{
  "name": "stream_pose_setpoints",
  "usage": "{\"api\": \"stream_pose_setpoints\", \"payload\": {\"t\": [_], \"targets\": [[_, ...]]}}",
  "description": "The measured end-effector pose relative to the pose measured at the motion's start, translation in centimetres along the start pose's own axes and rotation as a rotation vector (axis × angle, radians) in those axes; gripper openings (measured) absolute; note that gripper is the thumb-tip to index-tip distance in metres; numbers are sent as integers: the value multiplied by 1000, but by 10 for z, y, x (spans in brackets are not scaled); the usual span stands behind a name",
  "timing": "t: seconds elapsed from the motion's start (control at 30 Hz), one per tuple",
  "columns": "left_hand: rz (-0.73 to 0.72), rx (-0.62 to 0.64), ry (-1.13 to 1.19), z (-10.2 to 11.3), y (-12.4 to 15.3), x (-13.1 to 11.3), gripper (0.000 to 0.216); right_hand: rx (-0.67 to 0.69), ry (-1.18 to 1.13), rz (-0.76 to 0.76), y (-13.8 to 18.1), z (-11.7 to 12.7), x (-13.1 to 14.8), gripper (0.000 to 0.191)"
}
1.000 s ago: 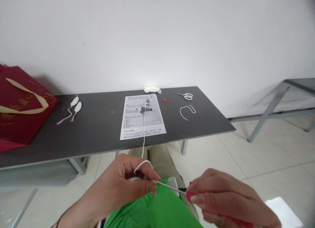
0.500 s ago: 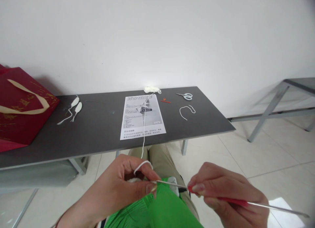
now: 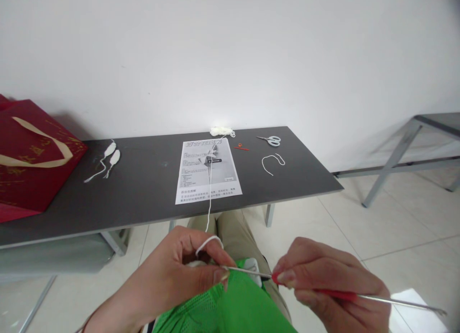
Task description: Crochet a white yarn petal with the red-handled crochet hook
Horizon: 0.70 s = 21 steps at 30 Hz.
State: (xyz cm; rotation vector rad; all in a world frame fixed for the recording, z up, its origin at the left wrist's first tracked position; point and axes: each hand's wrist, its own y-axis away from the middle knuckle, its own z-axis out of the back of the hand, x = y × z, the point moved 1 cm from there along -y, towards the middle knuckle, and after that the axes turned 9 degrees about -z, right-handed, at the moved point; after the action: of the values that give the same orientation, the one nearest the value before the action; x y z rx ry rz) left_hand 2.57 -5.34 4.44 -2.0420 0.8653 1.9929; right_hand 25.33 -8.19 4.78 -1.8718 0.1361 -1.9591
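Note:
My right hand (image 3: 332, 280) is closed round the red grip of a crochet hook (image 3: 247, 271), whose metal shaft points left to my other hand's fingertips. My left hand (image 3: 190, 266) pinches a small piece of white crochet work, mostly hidden behind the thumb and fingers. White yarn (image 3: 210, 208) loops over the left index finger and runs up across the printed sheet (image 3: 196, 195) to a loose skein (image 3: 222, 131) by the wall. The hook's tip meets the work at the left thumb; the stitch there is too small to make out.
On the dark table (image 3: 143, 194) lie scissors (image 3: 272, 141), a small orange-red needle-like item (image 3: 241, 148), a cut yarn piece (image 3: 266, 166) and two white crocheted pieces (image 3: 114, 157) with tails. A red gift bag (image 3: 32, 189) stands at the left. Another table (image 3: 440, 124) is at the right.
My right hand and the crochet hook have shifted slightly left, with the tip going a little further in at the left fingertips. The left hand has hardly moved.

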Motion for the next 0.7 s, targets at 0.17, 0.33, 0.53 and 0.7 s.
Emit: {"api": "stream_pose_setpoints", "payload": {"t": [0.17,0.33,0.53,0.7], "targets": [[-28,26,3,1,1,0,8,-14,-42,-47,0,0,-4,14],[-33,33,-21,1,0,-1,9,-37,-69,-75,0,-1,-3,17],[-40,81,-80,1,-1,0,10,-1,-238,-270,-8,1,-15,9],[15,91,-97,0,-2,1,7,90,-441,-511,-21,5,-30,9]]}}
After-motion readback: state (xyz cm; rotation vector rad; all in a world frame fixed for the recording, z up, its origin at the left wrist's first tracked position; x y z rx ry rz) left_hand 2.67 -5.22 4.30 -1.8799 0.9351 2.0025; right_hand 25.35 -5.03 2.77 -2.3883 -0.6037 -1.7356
